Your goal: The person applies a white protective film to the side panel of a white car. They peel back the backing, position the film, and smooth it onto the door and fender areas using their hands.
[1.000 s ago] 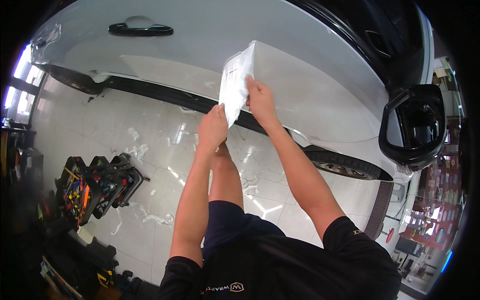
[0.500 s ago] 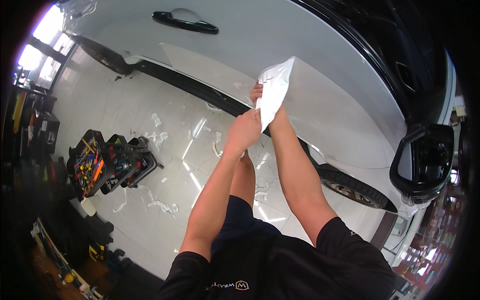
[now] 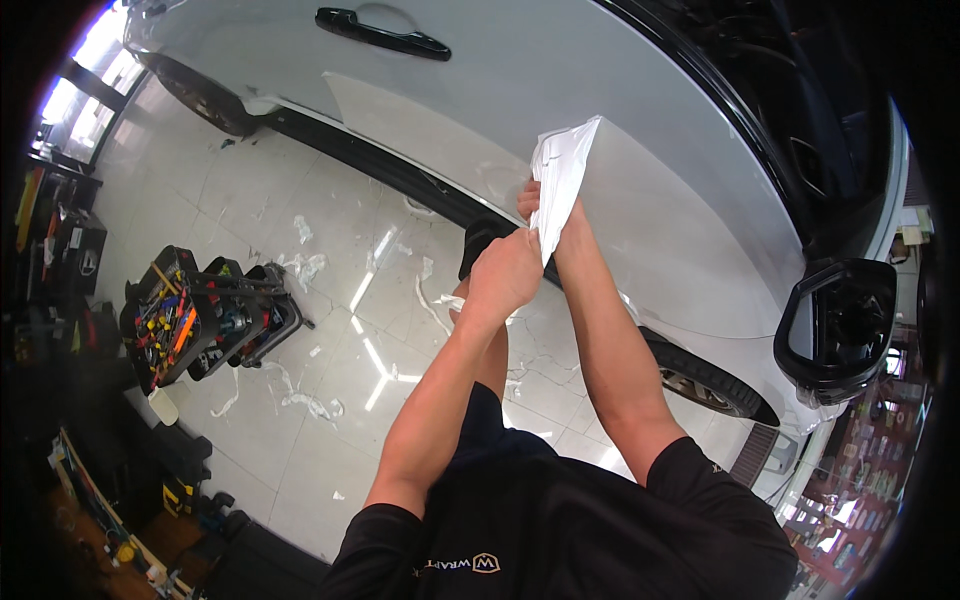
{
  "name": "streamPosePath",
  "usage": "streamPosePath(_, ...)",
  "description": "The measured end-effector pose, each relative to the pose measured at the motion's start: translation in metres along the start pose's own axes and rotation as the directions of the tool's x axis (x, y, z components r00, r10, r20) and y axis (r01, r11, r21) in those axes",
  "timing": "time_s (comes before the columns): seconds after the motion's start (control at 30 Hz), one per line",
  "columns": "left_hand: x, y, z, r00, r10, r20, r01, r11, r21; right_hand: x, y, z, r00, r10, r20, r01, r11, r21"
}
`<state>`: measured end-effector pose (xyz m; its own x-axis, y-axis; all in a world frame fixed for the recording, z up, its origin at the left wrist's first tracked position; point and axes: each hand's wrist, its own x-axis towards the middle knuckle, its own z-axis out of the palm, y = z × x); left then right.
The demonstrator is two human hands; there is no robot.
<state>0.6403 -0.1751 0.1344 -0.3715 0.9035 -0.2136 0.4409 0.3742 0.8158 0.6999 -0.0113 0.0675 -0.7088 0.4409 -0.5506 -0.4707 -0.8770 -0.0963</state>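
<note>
Overhead, both hands' fingers pinch white film; car door, tiled floor.

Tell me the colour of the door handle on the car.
Black. The door handle stands out against the white car door, seen best in the head view.
</note>
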Motion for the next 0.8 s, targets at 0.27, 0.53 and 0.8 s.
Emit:
streamPosePath(0.27, -0.013, 0.01, 0.001, 0.999, 0.004, 0.035, -0.003, 1.0, -0.008, -0.022, 0.004, 0.011, 0.989, -0.066, -0.136, 0.048, 0.991, -0.128)
streamPosePath(0.53, -0.028, 0.02, -0.006, 0.998, 0.018, 0.064, -0.02, 0.999, 0.027, -0.04, 0.015, 0.02, 0.957, -0.187, -0.224, 0.139, 0.967, -0.212)
streamPosePath(0.8, -0.041, 0.022, 0.003, 0.999, 0.034, 0.037, -0.035, 0.999, 0.032, -0.055, 0.016, 0.018, 0.961, -0.132, -0.244, 0.095, 0.983, -0.156)
